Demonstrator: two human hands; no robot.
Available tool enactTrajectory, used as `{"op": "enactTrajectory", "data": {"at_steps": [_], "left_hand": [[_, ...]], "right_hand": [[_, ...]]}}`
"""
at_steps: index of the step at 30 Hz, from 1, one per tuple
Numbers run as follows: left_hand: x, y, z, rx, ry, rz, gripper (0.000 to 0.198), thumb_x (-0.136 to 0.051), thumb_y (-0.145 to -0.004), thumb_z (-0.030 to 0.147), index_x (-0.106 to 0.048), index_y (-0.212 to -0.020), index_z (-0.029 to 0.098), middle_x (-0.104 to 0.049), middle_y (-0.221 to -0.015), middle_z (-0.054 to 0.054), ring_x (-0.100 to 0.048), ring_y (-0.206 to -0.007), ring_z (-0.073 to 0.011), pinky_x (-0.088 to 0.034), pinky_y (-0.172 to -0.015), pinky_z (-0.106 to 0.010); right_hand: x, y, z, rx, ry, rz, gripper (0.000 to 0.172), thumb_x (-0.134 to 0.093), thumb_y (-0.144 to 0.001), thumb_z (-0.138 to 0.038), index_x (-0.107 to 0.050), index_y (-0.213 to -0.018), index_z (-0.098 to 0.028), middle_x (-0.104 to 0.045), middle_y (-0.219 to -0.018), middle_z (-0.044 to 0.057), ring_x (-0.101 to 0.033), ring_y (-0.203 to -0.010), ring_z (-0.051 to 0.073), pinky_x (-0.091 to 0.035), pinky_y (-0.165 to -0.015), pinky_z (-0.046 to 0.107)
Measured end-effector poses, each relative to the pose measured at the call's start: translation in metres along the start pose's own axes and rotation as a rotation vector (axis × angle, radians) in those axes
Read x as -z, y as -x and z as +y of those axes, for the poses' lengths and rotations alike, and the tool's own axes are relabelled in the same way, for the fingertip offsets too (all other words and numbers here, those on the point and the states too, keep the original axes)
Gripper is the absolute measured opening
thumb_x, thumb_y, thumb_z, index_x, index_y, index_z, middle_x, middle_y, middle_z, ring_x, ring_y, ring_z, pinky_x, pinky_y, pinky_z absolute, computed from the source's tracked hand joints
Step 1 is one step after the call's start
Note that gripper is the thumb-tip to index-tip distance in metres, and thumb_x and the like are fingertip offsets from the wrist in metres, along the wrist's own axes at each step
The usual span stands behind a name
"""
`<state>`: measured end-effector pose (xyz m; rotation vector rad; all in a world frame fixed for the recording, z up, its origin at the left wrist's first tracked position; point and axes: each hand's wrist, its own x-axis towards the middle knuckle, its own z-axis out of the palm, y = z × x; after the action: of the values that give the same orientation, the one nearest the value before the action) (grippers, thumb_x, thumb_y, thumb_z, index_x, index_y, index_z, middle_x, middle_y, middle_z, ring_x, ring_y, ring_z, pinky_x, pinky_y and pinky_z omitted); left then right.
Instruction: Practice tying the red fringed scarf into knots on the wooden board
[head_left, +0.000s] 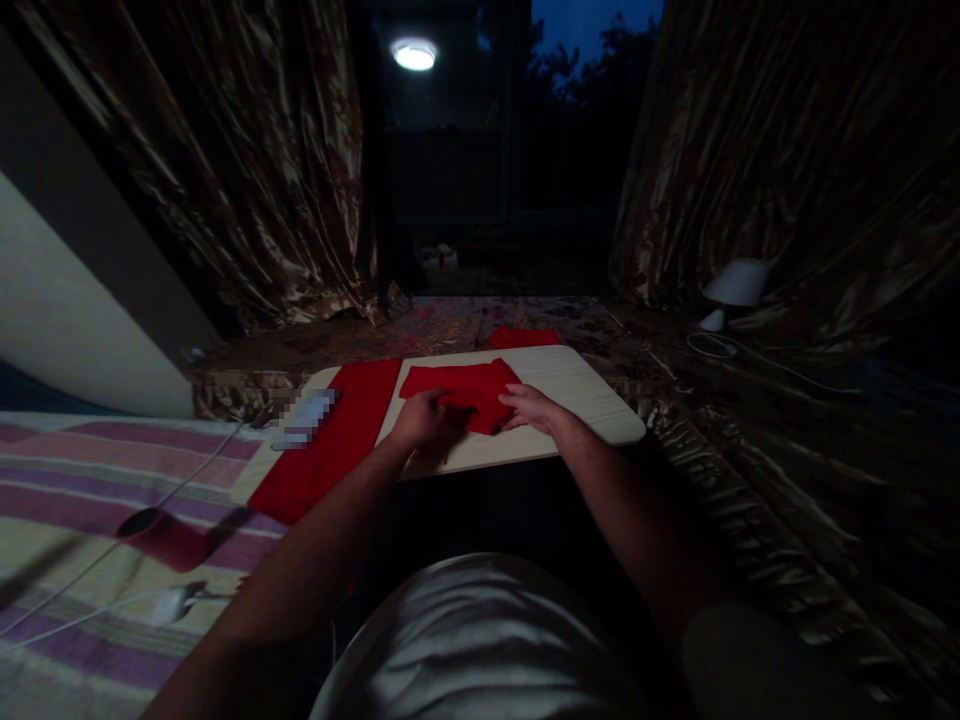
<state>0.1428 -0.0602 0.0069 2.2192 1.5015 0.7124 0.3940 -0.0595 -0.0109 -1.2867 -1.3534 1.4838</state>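
A piece of red cloth lies partly lifted over a pale wooden board in front of me. My left hand grips its left lower edge, with the fingers curled in and partly in shadow. At the right edge, my right hand pinches the same cloth between thumb and fingers. A wider strip of red fabric lies across the left part of the board and hangs over its near edge. On that strip rests a blurred-out, light flat object.
Beyond the board lies another red piece. To the left, a striped bedcover carries a red cylinder, a white charger and cables. A small white lamp stands at right, near the long curtains.
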Motion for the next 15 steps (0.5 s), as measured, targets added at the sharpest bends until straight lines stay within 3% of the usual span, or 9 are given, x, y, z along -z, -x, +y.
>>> {"op": "enactTrajectory", "data": {"at_steps": [3,6,9,12,15], "left_hand": [[0.014,0.005,-0.006,-0.051,-0.04,-0.014,0.043,-0.049,-0.088,0.017,-0.071,-0.125,0.015,-0.075,-0.12,-0.011,-0.07,-0.107,-0.023,-0.051,-0.096,-0.03],[0.018,0.022,-0.01,-0.16,-0.203,-0.211,0.042,-0.057,-0.088,0.029,-0.072,-0.128,0.024,-0.074,-0.121,-0.01,-0.07,-0.105,-0.0252,-0.052,-0.093,-0.032],[0.015,0.039,-0.009,-0.22,-0.377,-0.367,0.055,-0.064,-0.085,0.047,-0.065,-0.138,0.031,-0.069,-0.128,-0.014,-0.07,-0.105,-0.0309,-0.052,-0.09,-0.038],[0.009,0.048,-0.003,-0.228,-0.433,-0.346,0.074,-0.067,-0.08,0.065,-0.059,-0.145,0.03,-0.062,-0.139,-0.018,-0.063,-0.119,-0.0379,-0.049,-0.096,-0.044],[0.0,0.049,0.001,-0.187,-0.41,-0.275,0.067,-0.061,-0.084,0.065,-0.063,-0.137,0.024,-0.067,-0.129,-0.019,-0.064,-0.117,-0.0359,-0.048,-0.094,-0.042]], "right_hand": [[0.0,-0.004,-0.003,0.016,-0.005,0.018,0.013,-0.054,-0.099,-0.02,-0.06,-0.111,-0.019,-0.076,-0.094,0.006,-0.07,-0.072,0.016,-0.059,-0.066,0.029],[0.003,-0.007,0.0,-0.016,0.04,-0.022,0.006,-0.056,-0.099,-0.026,-0.058,-0.101,-0.02,-0.068,-0.073,0.0,-0.058,-0.051,0.011,-0.049,-0.05,0.021],[0.006,-0.008,0.005,-0.04,0.191,-0.09,0.02,-0.066,-0.095,-0.036,-0.055,-0.088,-0.02,-0.052,-0.054,-0.008,-0.037,-0.038,0.007,-0.034,-0.038,0.018],[0.01,-0.009,0.004,-0.064,0.313,-0.141,0.028,-0.07,-0.091,-0.043,-0.056,-0.086,-0.02,-0.044,-0.049,-0.01,-0.033,-0.037,0.006,-0.031,-0.037,0.017],[0.011,-0.009,0.0,-0.08,0.363,-0.119,0.029,-0.067,-0.093,-0.043,-0.055,-0.081,-0.02,-0.043,-0.047,-0.009,-0.035,-0.037,0.007,-0.032,-0.037,0.018]]}}
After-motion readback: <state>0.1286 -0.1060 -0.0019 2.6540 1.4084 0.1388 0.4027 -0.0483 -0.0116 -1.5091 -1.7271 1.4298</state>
